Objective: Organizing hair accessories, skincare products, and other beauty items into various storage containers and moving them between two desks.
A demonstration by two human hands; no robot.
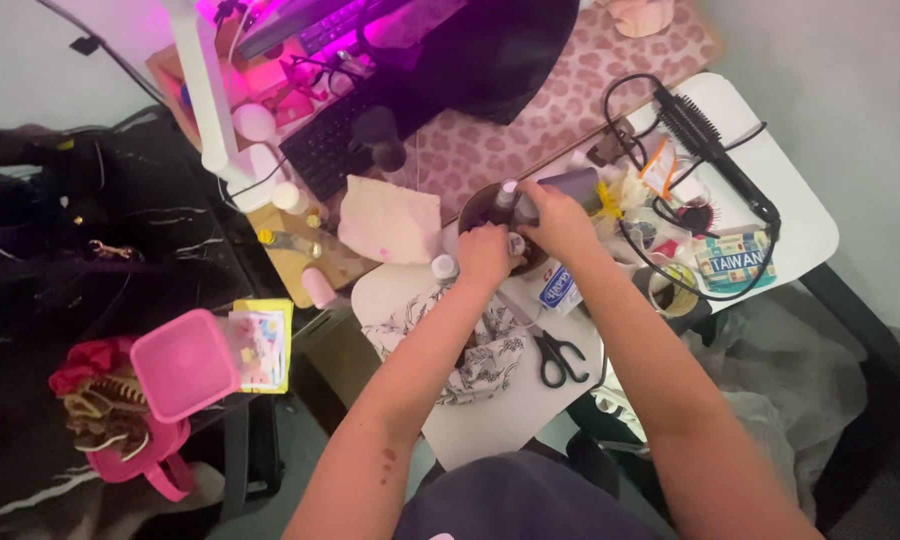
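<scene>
My left hand (483,256) and my right hand (560,222) meet over a dark round bowl (475,203) at the edge of a small white table (490,420). The right hand grips a slim bottle with a light cap (505,197) that stands in the bowl. The left hand closes on a small white item (516,243) just under it; what it is I cannot tell. A small white-capped bottle (444,267) stands beside my left hand.
Black scissors (558,358) lie on a floral cloth (475,345) near me. A black hot-air brush (715,150) with its cord, a tape roll (672,290) and small packets crowd the right table. A keyboard (335,140) and pink paper (390,222) lie beyond. A pink box (185,362) sits left.
</scene>
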